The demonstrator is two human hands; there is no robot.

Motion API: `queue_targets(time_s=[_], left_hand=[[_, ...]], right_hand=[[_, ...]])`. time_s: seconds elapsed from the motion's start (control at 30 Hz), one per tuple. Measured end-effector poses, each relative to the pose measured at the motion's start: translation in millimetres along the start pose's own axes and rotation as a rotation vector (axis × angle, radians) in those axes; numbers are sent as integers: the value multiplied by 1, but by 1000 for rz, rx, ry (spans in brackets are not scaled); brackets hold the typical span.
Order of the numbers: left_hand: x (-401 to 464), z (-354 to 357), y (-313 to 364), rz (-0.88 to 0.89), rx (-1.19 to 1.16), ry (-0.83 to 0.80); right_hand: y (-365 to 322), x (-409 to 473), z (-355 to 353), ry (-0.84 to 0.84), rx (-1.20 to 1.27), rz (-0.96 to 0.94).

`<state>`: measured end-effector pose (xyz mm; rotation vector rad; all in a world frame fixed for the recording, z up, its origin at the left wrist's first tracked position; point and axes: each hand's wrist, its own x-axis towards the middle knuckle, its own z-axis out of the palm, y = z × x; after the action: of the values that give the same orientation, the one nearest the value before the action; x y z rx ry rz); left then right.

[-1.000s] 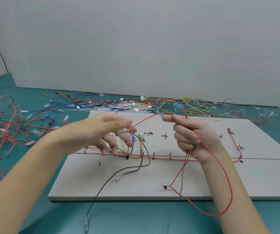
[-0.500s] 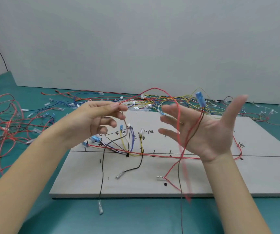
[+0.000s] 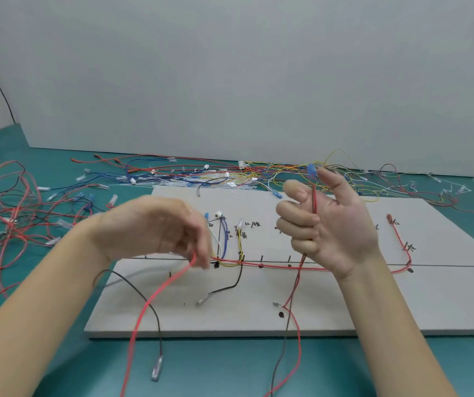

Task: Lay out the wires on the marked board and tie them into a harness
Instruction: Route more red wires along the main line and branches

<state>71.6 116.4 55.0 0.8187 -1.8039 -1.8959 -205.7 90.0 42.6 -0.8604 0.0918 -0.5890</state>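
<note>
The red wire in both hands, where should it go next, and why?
Probably lower it onto the marked board along the black line. The right hand holds the red wire up by its blue connector, the left hand pinches it farther along, and its slack hangs off the front edge.

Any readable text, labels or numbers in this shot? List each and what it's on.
"黄": handwritten on the pale grey marked board, beside the yellow wire.
"红/棕": my best reading of the handwriting right of the white connector; unsure.
Other handwritten marks at the board's right edge and by the red wire: too blurred to read.
No printed labels or brands visible.
</note>
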Motion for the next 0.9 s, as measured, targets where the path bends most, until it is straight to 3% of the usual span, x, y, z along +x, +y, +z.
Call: queue_targets(time_s=[0.1,0.23,0.5,0.67,0.9], left_hand=[[13,12,-5,-116,108,20],[27,20,-11,85,32,362],[41,52,-13,241,-94,506],[35,48,-8,307,-144,560],[29,33,-3,300,-218,788]], right_hand=[[4,1,4,78,-17,1],[12,6,7,128,-171,73],[29,15,18,-84,-416,348],[29,15,16,56,-562,217],[26,14,9,326,-616,72]])
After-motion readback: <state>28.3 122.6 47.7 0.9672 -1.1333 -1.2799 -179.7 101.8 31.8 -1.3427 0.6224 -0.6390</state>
